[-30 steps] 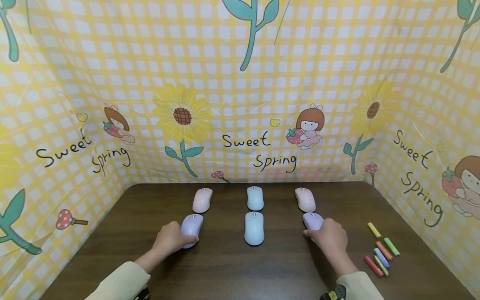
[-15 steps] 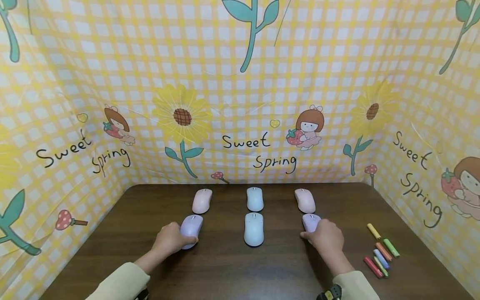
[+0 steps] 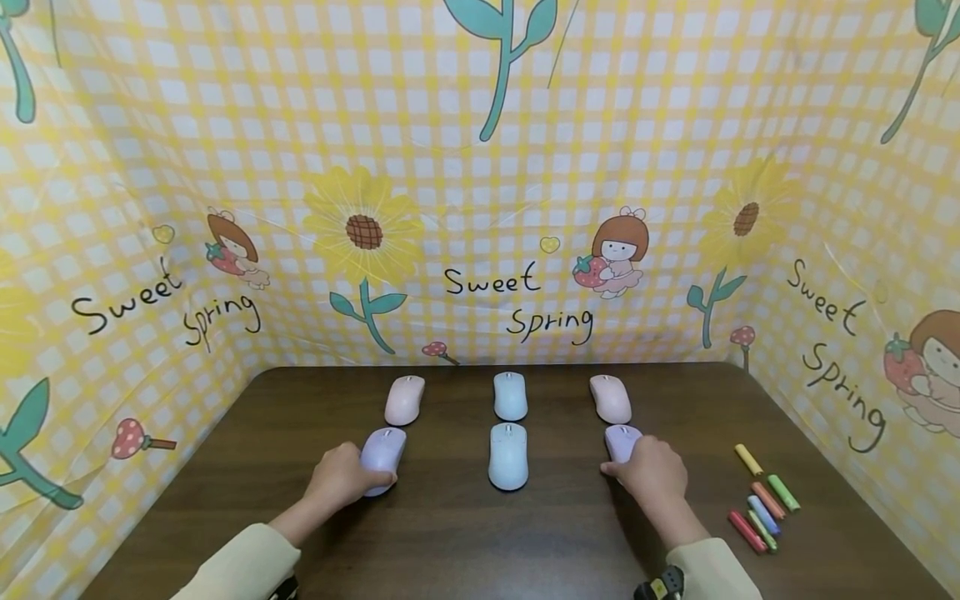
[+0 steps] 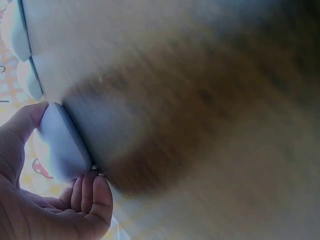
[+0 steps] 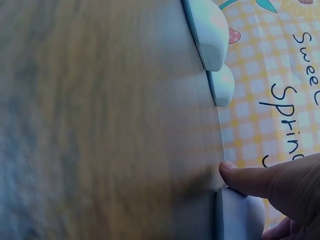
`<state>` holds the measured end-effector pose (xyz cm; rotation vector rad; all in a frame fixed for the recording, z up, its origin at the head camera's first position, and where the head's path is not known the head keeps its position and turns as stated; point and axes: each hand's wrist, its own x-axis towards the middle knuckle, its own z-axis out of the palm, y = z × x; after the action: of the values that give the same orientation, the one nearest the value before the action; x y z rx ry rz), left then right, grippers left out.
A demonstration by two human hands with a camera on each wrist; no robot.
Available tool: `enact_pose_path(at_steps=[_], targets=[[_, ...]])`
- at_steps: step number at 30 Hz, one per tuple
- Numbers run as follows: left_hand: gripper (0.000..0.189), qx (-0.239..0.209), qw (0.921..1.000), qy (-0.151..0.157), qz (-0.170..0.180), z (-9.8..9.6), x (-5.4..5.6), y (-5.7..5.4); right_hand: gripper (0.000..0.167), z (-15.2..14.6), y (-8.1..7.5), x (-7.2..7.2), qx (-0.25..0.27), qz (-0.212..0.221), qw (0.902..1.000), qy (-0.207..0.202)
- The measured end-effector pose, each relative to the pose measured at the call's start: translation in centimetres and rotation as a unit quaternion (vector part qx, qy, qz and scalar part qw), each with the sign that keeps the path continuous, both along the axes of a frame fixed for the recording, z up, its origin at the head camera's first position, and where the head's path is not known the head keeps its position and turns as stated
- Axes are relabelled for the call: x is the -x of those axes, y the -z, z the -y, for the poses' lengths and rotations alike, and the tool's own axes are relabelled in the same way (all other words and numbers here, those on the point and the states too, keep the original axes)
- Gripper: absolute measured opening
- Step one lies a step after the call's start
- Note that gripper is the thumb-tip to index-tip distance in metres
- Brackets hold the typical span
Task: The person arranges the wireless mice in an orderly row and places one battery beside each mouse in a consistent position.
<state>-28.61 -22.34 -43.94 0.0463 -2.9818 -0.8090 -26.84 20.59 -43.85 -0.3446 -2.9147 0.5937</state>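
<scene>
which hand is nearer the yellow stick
Right. The right hand, gripping a purple mouse, is left of the yellow stick; the left hand is farther left, beyond both blue mice.

Soft light, tabletop (image 5: 100, 125) blurred in wrist views

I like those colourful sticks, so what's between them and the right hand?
Only bare tabletop lies between the right hand and the colourful sticks; the head view shows it.

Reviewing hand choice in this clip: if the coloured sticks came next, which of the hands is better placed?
Probably the right hand: the coloured sticks lie to its right, while the left hand is farther off. The right would first have to release its purple mouse, though.
</scene>
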Motion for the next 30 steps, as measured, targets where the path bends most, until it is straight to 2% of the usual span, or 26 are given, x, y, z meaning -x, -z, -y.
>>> enact_pose_path(at_steps=[18, 30], targets=[[0.051, -0.001, 1.0000, 0.003, -0.004, -0.04, 0.13, -0.01, 0.072, 0.01, -0.57, 0.38, -0.015, 0.027, 0.9995, -0.008], [0.052, 0.001, 1.0000, 0.000, -0.004, 0.06, 0.03, 0.02, 0.067, -0.03, -0.87, 0.35, -0.010, 0.021, 0.9994, -0.026]])
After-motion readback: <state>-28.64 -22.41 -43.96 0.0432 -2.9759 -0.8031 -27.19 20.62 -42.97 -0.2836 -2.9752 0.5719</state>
